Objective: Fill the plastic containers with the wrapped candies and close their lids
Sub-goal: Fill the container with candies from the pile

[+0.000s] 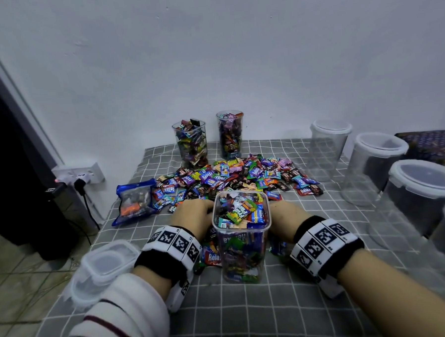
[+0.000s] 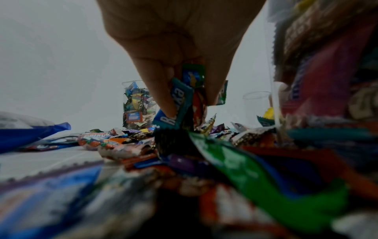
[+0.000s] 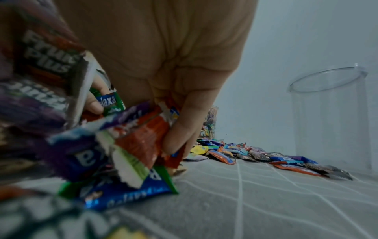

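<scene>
Square clear container [image 1: 241, 234] stands upright at centre, near the front edge of the checked grey cloth [image 1: 249, 316]; candies reach its rim, lid off. Left hand [image 1: 193, 218] at its 9 o'clock, fingers curled, pinching a small bunch of wrapped candies [image 2: 182, 97] low against the wall; the wrist view shows a teal wrapper and others between fingers and thumb. Right hand [image 1: 283, 218] at 3 o'clock, likewise curled round a clutch of wrappers [image 3: 141, 137], orange and purple among them. Judgement: both hands flank the container so strays beside its base can be gathered and dropped in together. Main loose pile [image 1: 232, 178] lies at 12 o'clock, just behind. Two tall filled cups [image 1: 190, 144] and [image 1: 230, 134] stand beyond it by the wall, uncovered. Square lid [image 1: 105, 262] waits at 8 o'clock near the left forearm, probably for this container. Blue candy bag [image 1: 134, 200] at 10 o'clock. Empty lidded round containers [image 1: 378, 165] line 1 to 3 o'clock.
</scene>
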